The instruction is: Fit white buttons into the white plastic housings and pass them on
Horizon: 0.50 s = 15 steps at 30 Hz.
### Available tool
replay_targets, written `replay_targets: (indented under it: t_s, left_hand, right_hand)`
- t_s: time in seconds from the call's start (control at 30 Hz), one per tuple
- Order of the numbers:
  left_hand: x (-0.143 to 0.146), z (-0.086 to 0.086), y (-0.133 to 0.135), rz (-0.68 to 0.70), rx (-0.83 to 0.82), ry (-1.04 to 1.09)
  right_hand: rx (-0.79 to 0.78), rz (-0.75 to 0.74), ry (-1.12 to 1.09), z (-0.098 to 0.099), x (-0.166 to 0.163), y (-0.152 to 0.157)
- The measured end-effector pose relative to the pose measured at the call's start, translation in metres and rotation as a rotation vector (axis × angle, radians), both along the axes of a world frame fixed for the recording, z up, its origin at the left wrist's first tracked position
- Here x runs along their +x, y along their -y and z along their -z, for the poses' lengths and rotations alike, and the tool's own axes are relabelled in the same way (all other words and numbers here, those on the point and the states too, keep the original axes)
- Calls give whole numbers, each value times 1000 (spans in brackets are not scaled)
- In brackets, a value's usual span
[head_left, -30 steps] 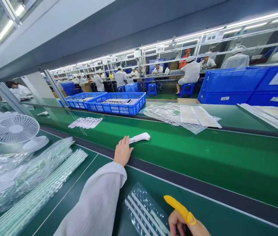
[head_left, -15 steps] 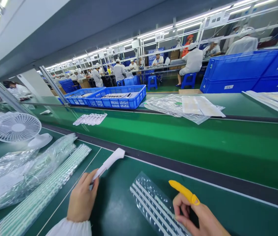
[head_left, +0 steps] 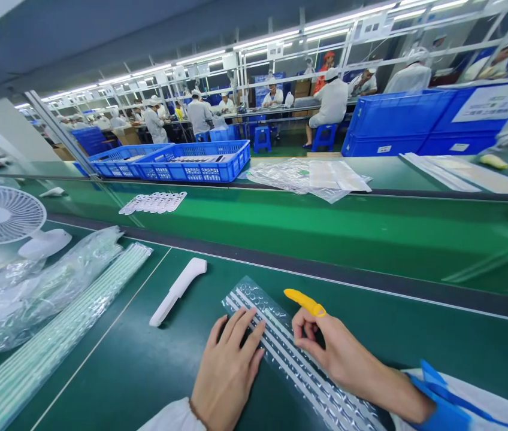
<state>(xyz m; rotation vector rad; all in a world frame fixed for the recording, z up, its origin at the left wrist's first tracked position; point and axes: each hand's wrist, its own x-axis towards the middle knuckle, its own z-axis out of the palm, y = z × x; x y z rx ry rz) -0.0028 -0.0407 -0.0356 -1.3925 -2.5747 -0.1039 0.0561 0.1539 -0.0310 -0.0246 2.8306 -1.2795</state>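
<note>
One clear strip pack (head_left: 298,363) lies on the counter (head_left: 110,365), touched by my open left hand (head_left: 229,371); one yellow finger cot (head_left: 304,302) tops my curled right hand (head_left: 339,350), its grip I cannot tell; one white handle-shaped piece (head_left: 180,290), left.

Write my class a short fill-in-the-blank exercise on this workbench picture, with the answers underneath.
1. The cover on one finger of the right hand is coloured ____.
2. The hand with its fingers spread over the clear-wrapped white strips is the person's ____.
3. The white angled part lying on the table is held by ____ of the person's two hands.
4. Beyond the bright green strip, the two open lattice crates are coloured ____.

Missing words: yellow; left; neither; blue.
</note>
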Motion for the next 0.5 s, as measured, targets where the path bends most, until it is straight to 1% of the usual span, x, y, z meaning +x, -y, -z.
replay_targets:
  t_s: [0.17,0.33,0.43,0.5]
  left_hand:
    - [-1,2,4,-38,86,-43]
    - [-2,4,5,-8,34,-61]
    - [-4,5,5,1,40,-69]
    - [-5,5,6,8,47,-67]
  right_hand:
    - [16,67,82,-14,21,-15]
    - [55,142,129,-29,55,-34]
    - [22,225,138,-33,81,-48]
    - [-34,285,128,-31,101,-56]
